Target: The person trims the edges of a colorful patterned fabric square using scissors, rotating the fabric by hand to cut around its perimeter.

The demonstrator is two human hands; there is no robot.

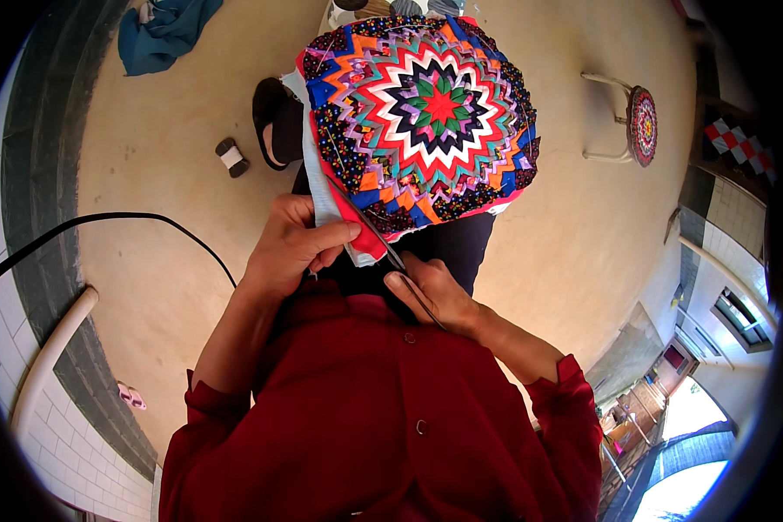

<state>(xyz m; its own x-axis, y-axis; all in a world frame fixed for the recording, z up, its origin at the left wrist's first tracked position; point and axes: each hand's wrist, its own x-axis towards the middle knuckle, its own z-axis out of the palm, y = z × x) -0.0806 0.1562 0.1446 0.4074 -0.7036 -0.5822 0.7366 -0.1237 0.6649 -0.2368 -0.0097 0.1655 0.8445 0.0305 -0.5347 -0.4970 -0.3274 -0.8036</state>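
Observation:
A round patchwork piece lies across my lap, with a red star at its middle and zigzag rings of many colours around it. Red and pale blue fabric layers stick out along its left edge. My left hand pinches the lower corner of that fabric edge between thumb and fingers. In my right hand is a pair of scissors. The blades reach up and left along the red fabric strip, beside the patchwork's rim. Part of the handles is hidden by my fingers.
On the floor to the left lie a dark banded bundle, a teal cloth and pink slippers. A black cable curves in from the left. A stool with a patchwork seat stands at the right. My black shoe shows beside the patchwork.

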